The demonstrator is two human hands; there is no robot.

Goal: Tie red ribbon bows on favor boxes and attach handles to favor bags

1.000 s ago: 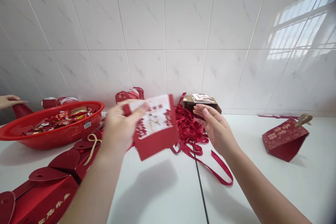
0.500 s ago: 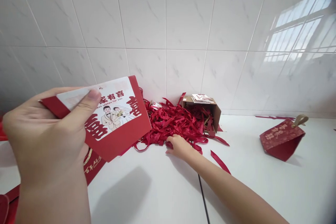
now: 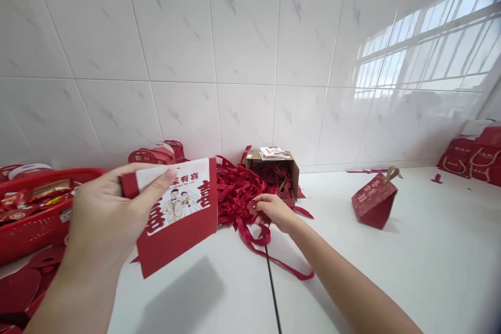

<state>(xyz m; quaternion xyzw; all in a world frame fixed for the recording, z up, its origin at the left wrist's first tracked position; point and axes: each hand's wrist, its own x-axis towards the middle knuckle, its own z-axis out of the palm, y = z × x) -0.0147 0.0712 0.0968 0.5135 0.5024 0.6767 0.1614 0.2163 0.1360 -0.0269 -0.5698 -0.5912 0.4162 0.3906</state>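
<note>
My left hand [image 3: 113, 203] grips a red card box [image 3: 176, 240] with a white printed card [image 3: 183, 195] lying against it, my thumb pressed on the card. The card shows a couple and red characters. At the near edge of a heap of red ribbons [image 3: 235, 193], my right hand [image 3: 270, 211] has its fingers pinched on a red ribbon [image 3: 256, 237]. One long strand trails from there over the white table. Behind, a cardboard box [image 3: 295, 175] lies on its side with ribbons spilling out, and white cards [image 3: 273, 153] rest on top.
A red basket [image 3: 35, 235] of wrapped sweets stands at the left, with red pieces [image 3: 23, 287] below it. A small red box with a loop [image 3: 374, 201] stands at right. Red bags [image 3: 485, 159] sit far right. A tiled wall [image 3: 250, 115] runs behind.
The view has shifted, showing more of the basket and the far-right bags. My right hand has lifted slightly, drawing a ribbon out of the heap. The red card box appears lower and more upright.
</note>
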